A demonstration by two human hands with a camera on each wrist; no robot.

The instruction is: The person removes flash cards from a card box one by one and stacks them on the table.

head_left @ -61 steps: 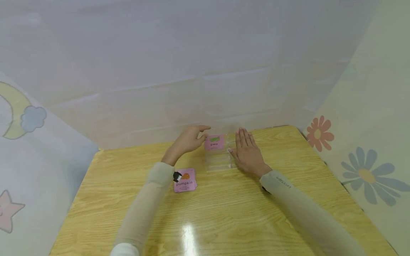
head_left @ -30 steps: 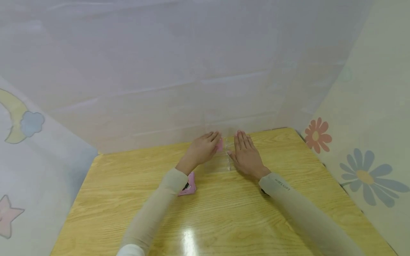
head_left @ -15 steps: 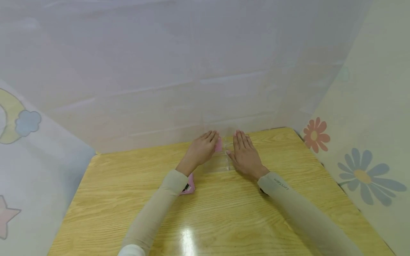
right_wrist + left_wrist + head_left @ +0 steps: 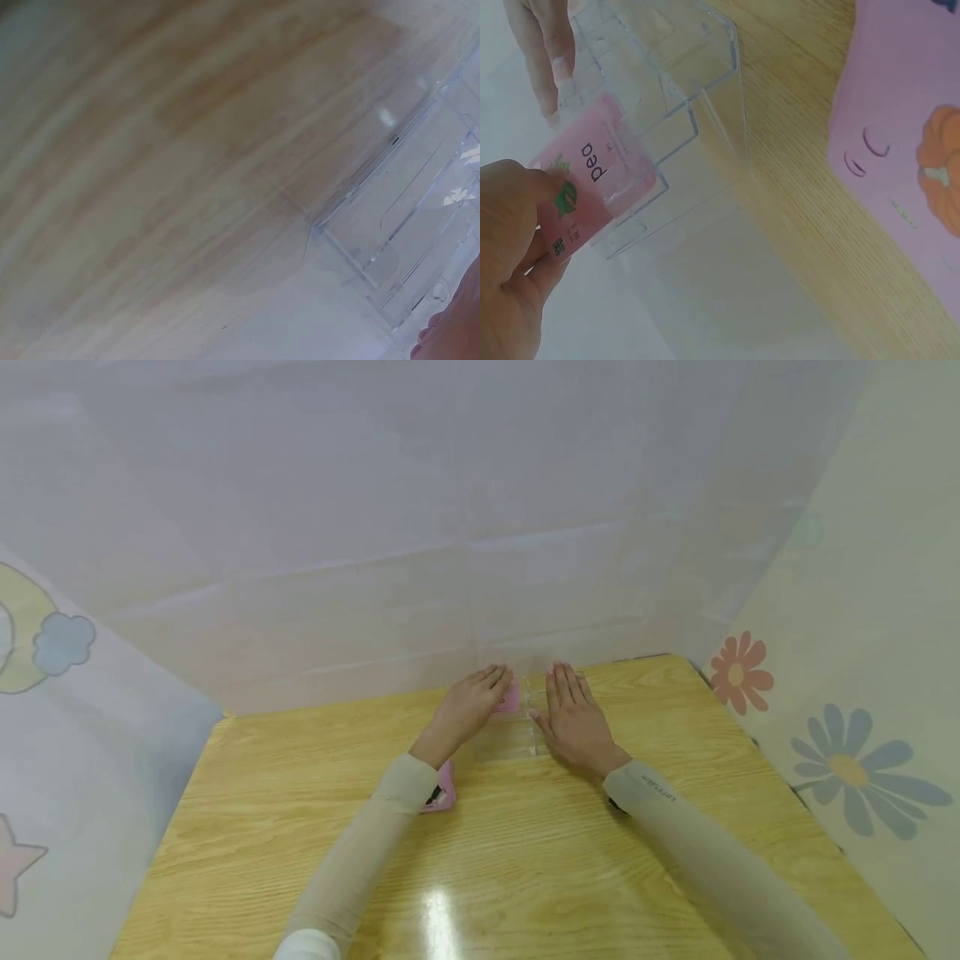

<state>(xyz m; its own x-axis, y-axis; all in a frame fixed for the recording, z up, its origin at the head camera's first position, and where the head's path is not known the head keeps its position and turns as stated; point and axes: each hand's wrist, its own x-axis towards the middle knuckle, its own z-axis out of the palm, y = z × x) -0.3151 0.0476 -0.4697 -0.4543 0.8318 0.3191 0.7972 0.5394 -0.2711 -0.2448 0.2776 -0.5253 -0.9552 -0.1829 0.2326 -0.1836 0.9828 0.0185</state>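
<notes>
At the back of the table, my left hand (image 4: 467, 708) pinches a pink card (image 4: 604, 154) printed "pea" with a green pod. The left wrist view shows the thumb on the card's face and fingers behind it. One end of the card sits in a slot of a clear plastic tiered card holder (image 4: 705, 127). My right hand (image 4: 576, 718) lies with straight fingers along the holder's right side; its fingertips touch the holder in the left wrist view. From the head, the left hand covers much of the card (image 4: 512, 697).
A stack of pink cards (image 4: 446, 789), the top one showing a pumpkin (image 4: 941, 169), lies on the wooden table (image 4: 495, 860) partly under the left wrist. A pale wall sheet (image 4: 360, 610) rises right behind the table's back edge.
Two seconds ago my left hand was left of the holder with fingers apart and off the card; it has since moved right and taken hold of it. The right hand stays put.
</notes>
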